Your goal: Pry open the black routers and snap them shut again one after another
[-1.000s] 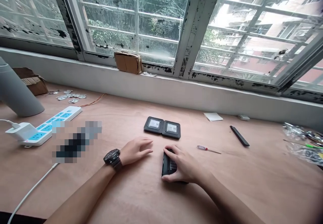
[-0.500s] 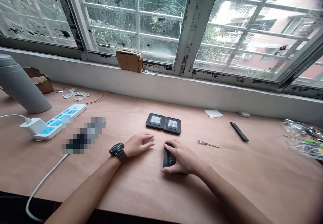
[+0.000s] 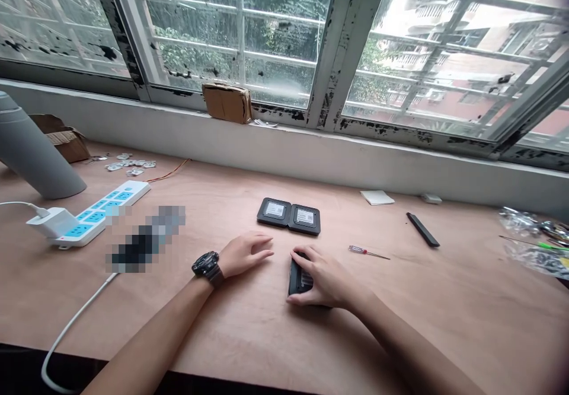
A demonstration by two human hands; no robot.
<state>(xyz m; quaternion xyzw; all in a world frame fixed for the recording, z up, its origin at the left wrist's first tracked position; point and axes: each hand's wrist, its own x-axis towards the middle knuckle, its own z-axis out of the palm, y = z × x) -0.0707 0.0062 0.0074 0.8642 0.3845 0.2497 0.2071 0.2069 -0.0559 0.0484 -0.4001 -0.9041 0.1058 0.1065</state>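
My right hand grips a black ribbed device lying on the wooden tabletop, with its fingers across the top and much of the device hidden. My left hand rests flat on the wood just left of it, holding nothing, with a black wristwatch on the wrist. Directly ahead of both hands lie a pair of black square cases with pale labels, side by side: the left case and the right case.
To the right lie a small screwdriver, a black strip and plastic bags. A blue-socketed power strip with a white charger sits left, by a pixelated object and a grey cylinder.
The whole view has shifted slightly as my head moved. Both hands stay in nearly the same place, and the right hand remains on the black device.
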